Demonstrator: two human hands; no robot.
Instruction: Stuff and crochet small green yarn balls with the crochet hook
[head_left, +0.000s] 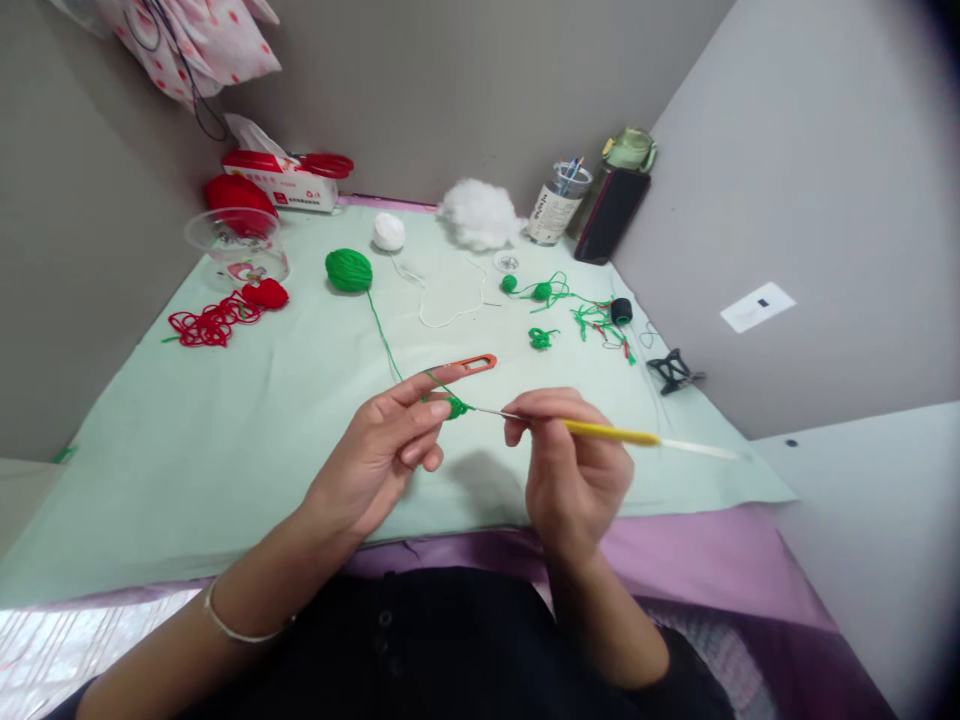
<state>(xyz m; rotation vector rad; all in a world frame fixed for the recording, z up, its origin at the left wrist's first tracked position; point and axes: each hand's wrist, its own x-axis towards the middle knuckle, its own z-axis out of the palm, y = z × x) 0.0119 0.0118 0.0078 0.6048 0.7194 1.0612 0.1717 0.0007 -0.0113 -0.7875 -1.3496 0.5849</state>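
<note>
Between the thumb and fingers of my left hand (390, 435) is a small green crochet piece (457, 407). An orange yarn guide (480, 364) with a long slot sits at the tip of its index finger, and green yarn runs over that finger. My right hand (574, 455) is closed around a crochet hook (611, 432) with a yellow handle. The hook's metal shaft points left, and its tip meets the edge of the green piece. From behind my left hand the yarn leads back to a green yarn ball (349, 270).
Red yarn (210, 325) and a clear plastic cup (247, 250) lie left. At the back are a tissue box (300, 190) with red scissors (326, 164), white stuffing (480, 213), a pen jar (555, 210) and a leaning phone (613, 215). Green crocheted bits (541, 338) lie right.
</note>
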